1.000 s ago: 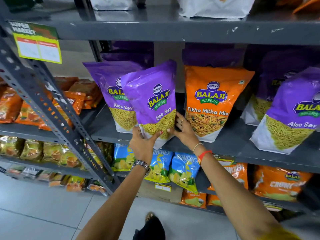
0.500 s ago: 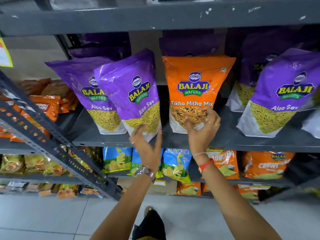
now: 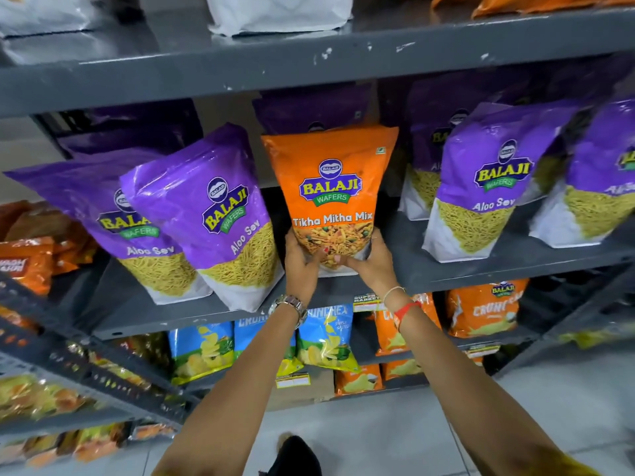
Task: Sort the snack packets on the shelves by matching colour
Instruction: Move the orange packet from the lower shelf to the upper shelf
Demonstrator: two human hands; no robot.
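Note:
An orange Tikha Mitha Mix packet (image 3: 331,187) stands upright in the middle of the grey shelf (image 3: 481,269), among purple Aloo Sev packets. My left hand (image 3: 302,262) grips its lower left corner and my right hand (image 3: 372,266) grips its lower right corner. Two purple Aloo Sev packets (image 3: 213,218) lean to the left of it, one (image 3: 96,214) behind the other. More purple packets (image 3: 481,187) stand to the right. Further purple packets stand in the dim back row.
The shelf below holds blue chip packets (image 3: 324,338) and orange packets (image 3: 484,307). A neighbouring rack at left (image 3: 68,352) holds orange and yellow packets. White bags (image 3: 275,12) sit on the shelf above. Grey tiled floor lies below.
Both hands left the purple Aloo Sev packet, which now leans on the shelf. They moved right and closed on the base of the orange packet.

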